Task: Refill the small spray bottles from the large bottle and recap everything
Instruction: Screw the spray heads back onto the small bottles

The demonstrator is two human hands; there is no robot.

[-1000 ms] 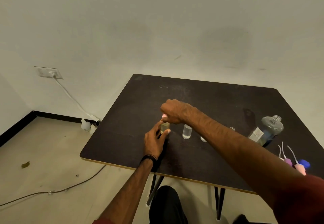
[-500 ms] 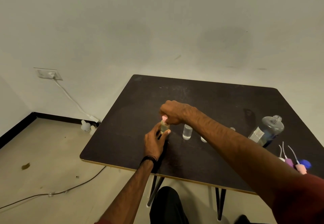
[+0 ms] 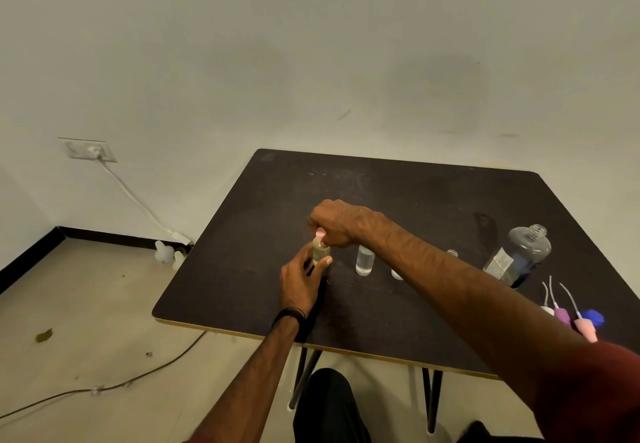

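A small yellowish spray bottle [image 3: 320, 252] stands on the dark table [image 3: 398, 318], held at its body by my left hand [image 3: 300, 278]. My right hand [image 3: 337, 221] pinches the pink spray cap [image 3: 319, 234] on its neck. To the right stands a small clear bottle [image 3: 364, 260] with no cap, and another small bottle [image 3: 397, 273] is mostly hidden behind my right forearm. The large clear bottle [image 3: 521, 255] with a white label stands uncapped at the right. Three loose spray caps with tubes [image 3: 568, 314] and a blue cap [image 3: 593, 316] lie near the right front.
The table's front edge runs close to my knees. A wall socket [image 3: 90, 150] with a white cable and a white bottle [image 3: 163, 253] on the floor are to the left. A dark cable crosses the floor at lower left.
The pink cap shows more clearly under my right fingers than a second ago. Both hands stay on the small yellowish bottle, which has not shifted.
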